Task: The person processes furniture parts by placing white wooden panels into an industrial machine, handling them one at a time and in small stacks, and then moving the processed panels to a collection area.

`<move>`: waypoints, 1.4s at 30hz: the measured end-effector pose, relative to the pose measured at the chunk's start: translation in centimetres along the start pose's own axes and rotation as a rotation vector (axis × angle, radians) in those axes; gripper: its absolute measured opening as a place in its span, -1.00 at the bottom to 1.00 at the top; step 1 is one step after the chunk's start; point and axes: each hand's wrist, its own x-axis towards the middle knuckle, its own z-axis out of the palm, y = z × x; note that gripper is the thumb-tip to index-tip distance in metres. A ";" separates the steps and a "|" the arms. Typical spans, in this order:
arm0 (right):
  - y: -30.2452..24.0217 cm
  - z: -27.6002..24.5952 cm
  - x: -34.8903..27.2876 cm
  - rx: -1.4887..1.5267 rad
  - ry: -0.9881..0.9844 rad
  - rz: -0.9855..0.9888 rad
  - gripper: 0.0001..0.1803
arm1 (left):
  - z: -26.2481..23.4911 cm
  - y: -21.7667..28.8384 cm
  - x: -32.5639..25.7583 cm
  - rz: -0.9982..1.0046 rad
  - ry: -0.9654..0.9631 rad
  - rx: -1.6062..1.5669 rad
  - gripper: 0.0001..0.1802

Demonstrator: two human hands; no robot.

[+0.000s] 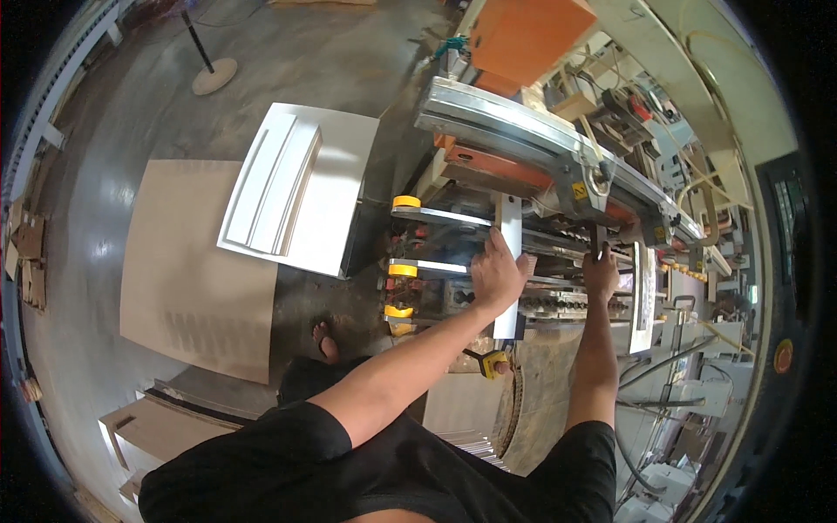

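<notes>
A narrow white panel strip (pixel 507 321) lies across the metal rails of a machine. My left hand (pixel 499 277) is closed over its middle, fingers on one side and thumb on the other. To the right, my right hand (pixel 601 277) is wrapped round a dark bar (pixel 597 240) below the machine's metal beam (pixel 514 118); my fingers hide its lower end. Yellow-tipped rail ends (pixel 403 270) stick out left of the strip. Another white strip (pixel 643 301) stands right of my right hand.
A stack of white panels (pixel 336 183) stands left of the machine, beside a large brown sheet (pixel 187 261) on the floor. A yellow tape measure (pixel 494 363) lies below the strip. Hoses (pixel 663 362) and a control panel (pixel 785 261) are at right.
</notes>
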 end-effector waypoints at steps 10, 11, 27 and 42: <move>0.3 -0.2 -0.4 0.258 0.029 0.041 -0.42 | -0.5 0.1 -0.1 -0.036 -0.037 0.021 -0.23; 0.4 -0.4 -0.5 0.261 0.039 0.044 -0.42 | -0.5 0.0 -0.1 -0.041 -0.055 0.009 -0.24; -2.7 -3.3 -8.9 0.310 0.034 -0.086 -0.32 | -0.2 0.5 -0.3 -0.051 -0.052 0.063 -0.41; 2.1 -5.0 -19.1 0.638 0.073 0.029 -0.56 | -2.7 1.4 -1.3 -0.022 -0.140 0.055 -0.19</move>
